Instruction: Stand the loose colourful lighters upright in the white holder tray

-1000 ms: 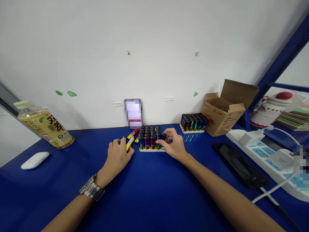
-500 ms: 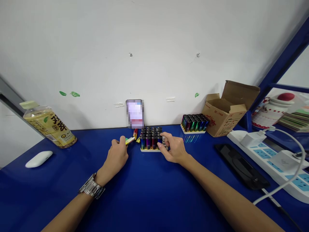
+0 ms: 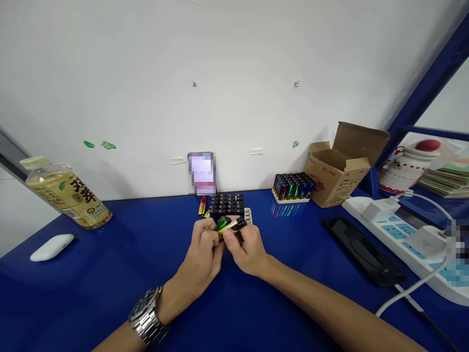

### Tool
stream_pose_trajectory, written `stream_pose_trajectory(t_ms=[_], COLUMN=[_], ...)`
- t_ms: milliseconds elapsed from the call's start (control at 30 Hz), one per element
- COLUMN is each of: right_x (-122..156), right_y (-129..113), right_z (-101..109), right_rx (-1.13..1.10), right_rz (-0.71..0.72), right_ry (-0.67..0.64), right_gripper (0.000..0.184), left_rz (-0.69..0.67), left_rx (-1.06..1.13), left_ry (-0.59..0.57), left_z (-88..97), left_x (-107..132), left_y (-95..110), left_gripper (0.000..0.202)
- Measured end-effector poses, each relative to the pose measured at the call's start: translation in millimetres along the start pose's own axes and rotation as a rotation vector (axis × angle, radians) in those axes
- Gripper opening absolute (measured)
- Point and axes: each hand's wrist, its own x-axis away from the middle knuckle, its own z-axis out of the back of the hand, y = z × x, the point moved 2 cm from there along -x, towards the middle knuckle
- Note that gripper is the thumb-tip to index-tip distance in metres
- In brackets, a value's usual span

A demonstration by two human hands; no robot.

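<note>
My left hand (image 3: 202,254) and my right hand (image 3: 246,247) meet in front of a white tray (image 3: 248,215) packed with dark, iridescent lighters (image 3: 227,204). Both hands pinch loose lighters (image 3: 229,225), green and gold ones, held between the fingertips just above the blue table (image 3: 234,298). My left wrist wears a metal watch (image 3: 146,318). A couple of loose lighters (image 3: 202,205) lie on the table left of the tray.
A second full tray of lighters (image 3: 293,187) stands by an open cardboard box (image 3: 340,166) at the back right. A phone (image 3: 202,172) leans on the wall. A tea bottle (image 3: 66,195) and white mouse (image 3: 51,247) lie left; a black phone (image 3: 362,249) and power strip (image 3: 406,234) lie right.
My left hand carried its lighter rightward and nearer to me. My right hand left the tray's side and joined it; both now hold lighters together in front of the tray.
</note>
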Motion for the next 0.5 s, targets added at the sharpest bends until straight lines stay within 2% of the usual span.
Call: stream_pose_trajectory(t_ms=[67,133,200,267,367,433,500], right_x=[-0.7,-3.4,-7.7,-13.3,-20.3,-22.3,-21.8], right_y=[1.9,9.6,22.4,37.3,61.2,75.1,84.1], right_z=[2.0,7.1,15.5,26.4,42.1,48.0,49.7], right_rx=[-0.065,-0.155,-0.241,-0.260,-0.367,-0.453,-0.477], right_rz=[-0.029,-0.122,-0.248,-0.319,-0.409,-0.536,-0.683], right_ry=[0.103,0.229,0.371,0.505,0.622,0.560,0.398], right_gripper=[0.020,0.021,0.022,0.018,0.012,0.016,0.031], left_rz=[0.024,0.060,0.118,0.164,0.176,0.166,0.157], left_rx=[0.034,0.013,-0.042,-0.077,-0.081,-0.078,-0.070], left_ry=[0.016,0.021,-0.004,-0.042,-0.079,-0.096,-0.113], left_z=[-0.9,-0.8,-0.5,-0.4,-0.7,-1.4,-2.3], left_x=[2.2,2.7,2.4,2.3,3.2,4.0,4.7], left_y=[-2.3,-6.8,-11.1,-14.0,-15.9,-16.3,-16.2], left_gripper=[0.020,0.026,0.032,0.029,0.024,0.023,0.022])
